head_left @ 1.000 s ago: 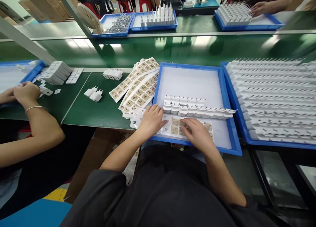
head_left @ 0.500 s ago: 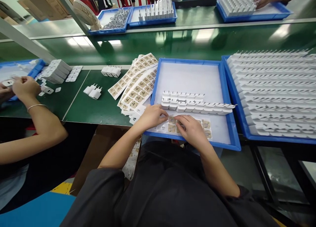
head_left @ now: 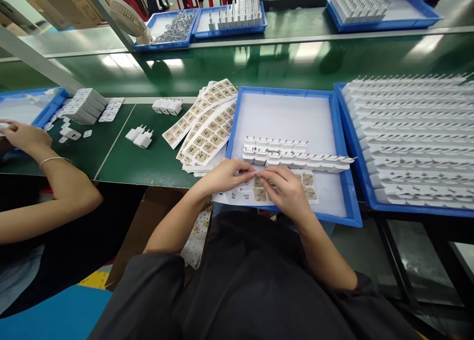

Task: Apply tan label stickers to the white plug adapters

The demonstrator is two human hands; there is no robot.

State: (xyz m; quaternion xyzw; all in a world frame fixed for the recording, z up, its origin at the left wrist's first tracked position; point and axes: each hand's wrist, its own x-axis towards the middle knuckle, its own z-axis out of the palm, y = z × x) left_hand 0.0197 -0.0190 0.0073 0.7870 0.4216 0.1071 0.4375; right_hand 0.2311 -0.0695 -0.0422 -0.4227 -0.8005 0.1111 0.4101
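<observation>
My left hand (head_left: 225,176) and my right hand (head_left: 283,188) meet over a label sheet (head_left: 259,194) that lies on the near edge of a blue tray (head_left: 344,152). Their fingertips pinch together at about the same spot, on something small that I cannot make out. Just beyond the hands, two rows of white plug adapters (head_left: 292,155) lie inside the tray. More label sheets (head_left: 203,125) with brown-gold stickers are fanned out on the green bench to the left of the tray.
A second blue tray (head_left: 346,123) packed with rows of white adapters (head_left: 414,132) stands at the right. Loose adapters (head_left: 139,137) lie at the left, where another person's hand (head_left: 24,135) works. Across the green conveyor (head_left: 259,63) stand further blue trays (head_left: 229,21).
My hands have drawn together from lying flat on the label sheet to a fingertip pinch above it. The neighbour's hand has moved left. The hand at the far tray is gone.
</observation>
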